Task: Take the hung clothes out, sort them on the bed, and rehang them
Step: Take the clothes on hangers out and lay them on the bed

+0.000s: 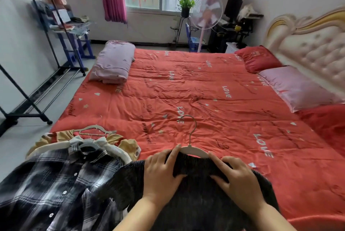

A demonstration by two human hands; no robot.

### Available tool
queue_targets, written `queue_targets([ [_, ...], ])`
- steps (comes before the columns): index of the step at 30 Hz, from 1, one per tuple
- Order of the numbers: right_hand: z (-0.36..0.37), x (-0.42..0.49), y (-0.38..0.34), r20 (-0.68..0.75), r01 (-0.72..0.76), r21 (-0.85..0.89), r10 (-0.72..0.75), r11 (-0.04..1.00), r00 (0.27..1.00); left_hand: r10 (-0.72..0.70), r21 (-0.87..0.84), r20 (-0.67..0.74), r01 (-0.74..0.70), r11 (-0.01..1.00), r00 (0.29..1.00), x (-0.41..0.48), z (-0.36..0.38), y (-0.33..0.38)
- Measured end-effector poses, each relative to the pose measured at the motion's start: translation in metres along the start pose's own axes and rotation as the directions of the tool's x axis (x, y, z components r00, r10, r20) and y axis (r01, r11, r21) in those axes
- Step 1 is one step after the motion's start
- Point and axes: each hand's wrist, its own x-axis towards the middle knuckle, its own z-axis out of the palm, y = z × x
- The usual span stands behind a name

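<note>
Head view, the only one we have. The dark top [196,202] lies flat on the near edge of the bed [205,85], right under us, with its hanger [195,150] in the neck.

The left hand [162,171] and right hand [240,180] both rest on the top's shoulders. Fingers are fairly straight and spread, pressing the fabric. We see no curl round anything.

Key geometry: the hanger sits just ahead of the fingertips, bar running left-right, hook [188,120] pointing away from us across the bed. The left index touches its left arm and the right fingertips reach its right arm, so neither hand is clearly nearer.

Our guess: the hanger slides out forward next.

The plaid shirt [56,193] touches the top on the left, and a pile [112,139] with more hangers lies beyond it. The rack [13,117] stands well apart, further left.
</note>
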Motion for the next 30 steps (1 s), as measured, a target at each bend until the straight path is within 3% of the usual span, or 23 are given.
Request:
queue_targets([
  [11, 0.115, 0.157, 0.105, 0.199, -0.048, 0.114, 0.024, 0.992, 0.98, -0.248, 0.15, 0.175, 0.224, 0.963, 0.953, 0.139, 0.098, -0.057],
  [13, 0.144, 0.193, 0.122, 0.278, -0.078, 0.014, 0.071, 0.997, 0.958, -0.357, 0.292, 0.255, 0.28, 0.914, 0.899, 0.168, 0.113, -0.069],
  [15, 0.165, 0.221, 0.132, 0.423, -0.048, -0.104, 0.087, 0.993, 0.902, -0.478, 0.328, 0.358, 0.371, 0.869, 0.802, 0.187, 0.134, -0.08],
  [17, 0.184, 0.237, 0.134, 0.535, -0.052, -0.103, 0.099, 0.993, 0.839, -0.542, 0.363, 0.411, 0.413, 0.835, 0.733, 0.194, 0.15, -0.092],
  [22, 0.214, 0.223, 0.131, 0.631, -0.034, 0.004, 0.024, 0.999, 0.775, -0.627, 0.438, 0.493, 0.45, 0.778, 0.604, 0.175, 0.167, -0.107],
  [27, 0.217, 0.205, 0.123, 0.712, -0.037, 0.005, 0.023, 0.999, 0.702, -0.651, 0.439, 0.494, 0.48, 0.759, 0.577, 0.161, 0.163, -0.105],
  [30, 0.211, 0.21, 0.11, 0.715, -0.018, 0.031, -0.01, 0.999, 0.699, -0.651, 0.444, 0.466, 0.479, 0.758, 0.599, 0.161, 0.151, -0.104],
])
